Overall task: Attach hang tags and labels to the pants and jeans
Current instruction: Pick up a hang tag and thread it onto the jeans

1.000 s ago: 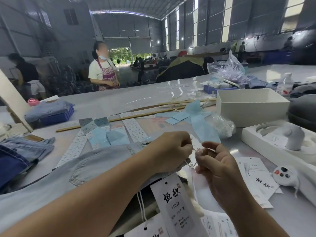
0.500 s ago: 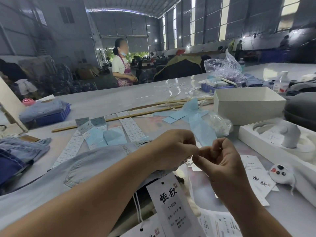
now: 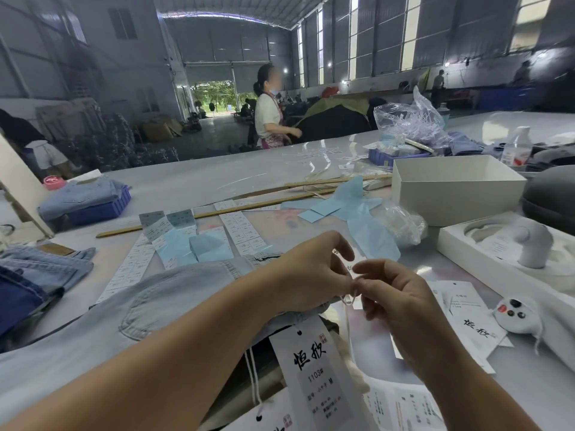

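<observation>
Light blue jeans (image 3: 174,293) lie across the table in front of me, back pocket up. My left hand (image 3: 311,275) and my right hand (image 3: 395,300) meet just past the waistband and pinch a thin white tag string (image 3: 350,301) between their fingertips. A white hang tag (image 3: 314,374) with black characters and "1103#" lies below the hands. More white hang tags (image 3: 466,315) lie to the right. Strips of small white labels (image 3: 242,231) and blue paper pieces (image 3: 199,247) lie beyond the jeans.
Darker jeans (image 3: 28,281) are stacked at the left. A blue tray with folded denim (image 3: 90,200) sits far left. A white open box (image 3: 454,188), a white moulded tray (image 3: 497,259), a plastic bag (image 3: 401,222) and wooden sticks (image 3: 217,213) lie around. A person (image 3: 270,110) stands behind the table.
My left hand's fingers have loosened and spread while both hands keep working the string. The view has swung left, and the person behind the table has turned toward the right.
</observation>
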Demonstrator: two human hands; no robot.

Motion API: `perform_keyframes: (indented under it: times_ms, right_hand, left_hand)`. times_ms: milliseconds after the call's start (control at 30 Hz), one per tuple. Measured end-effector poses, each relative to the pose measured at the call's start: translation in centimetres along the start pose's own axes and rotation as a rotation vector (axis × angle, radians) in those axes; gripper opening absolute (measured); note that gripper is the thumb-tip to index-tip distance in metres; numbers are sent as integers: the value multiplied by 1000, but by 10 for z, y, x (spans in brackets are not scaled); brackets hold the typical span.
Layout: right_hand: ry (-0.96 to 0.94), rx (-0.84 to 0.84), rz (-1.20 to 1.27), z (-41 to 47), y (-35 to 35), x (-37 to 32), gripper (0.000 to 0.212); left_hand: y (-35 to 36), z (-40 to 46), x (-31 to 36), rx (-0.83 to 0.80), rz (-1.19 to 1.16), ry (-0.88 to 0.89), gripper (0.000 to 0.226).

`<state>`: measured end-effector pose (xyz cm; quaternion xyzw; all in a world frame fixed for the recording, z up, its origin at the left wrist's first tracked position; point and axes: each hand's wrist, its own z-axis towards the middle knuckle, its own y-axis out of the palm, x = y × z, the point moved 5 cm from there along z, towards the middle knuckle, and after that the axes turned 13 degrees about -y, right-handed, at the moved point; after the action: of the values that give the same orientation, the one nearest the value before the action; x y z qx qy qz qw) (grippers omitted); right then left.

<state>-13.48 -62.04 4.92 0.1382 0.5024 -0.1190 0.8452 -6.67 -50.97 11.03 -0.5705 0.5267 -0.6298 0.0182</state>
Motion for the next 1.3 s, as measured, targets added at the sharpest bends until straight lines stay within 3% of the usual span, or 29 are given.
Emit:
perform_keyframes:
  times_ms: [167, 400, 533, 667, 767, 867, 1033, 1200, 1300]
  right_hand:
    - [36, -16, 76, 0, -3, 8, 13]
    - [-147, 112, -222, -5, 0, 4, 32]
    - [-44, 368, -227, -3, -31, 17, 22]
    - [31, 282, -80, -11, -31, 23, 15]
    - [19, 222, -20, -13, -24, 23, 20]
    - [16, 191, -36, -13, -19, 25, 23]
    - [2, 100, -154, -19, -6, 28, 16]
    - [-68, 255, -249, -16, -22, 23, 14]
    - [-70, 334, -243, -15, -37, 22, 16]
  left_hand:
    - [-2, -1, -2, -59, -15, 24, 29]
    - [-1, 3, -8, -82, -18, -19, 24]
    - [-10, 6, -18, -50, -207, -42, 28]
    - [-12, 11, -20, 39, -305, -90, 19]
    - [-8, 12, -16, 89, -100, -72, 14]
    - [-2, 8, -9, 112, 118, -28, 24]
    - [0, 8, -6, 142, 248, -28, 31]
    - [6, 13, 0, 100, 413, -21, 28]
    - [21, 17, 3, 81, 634, 52, 29]
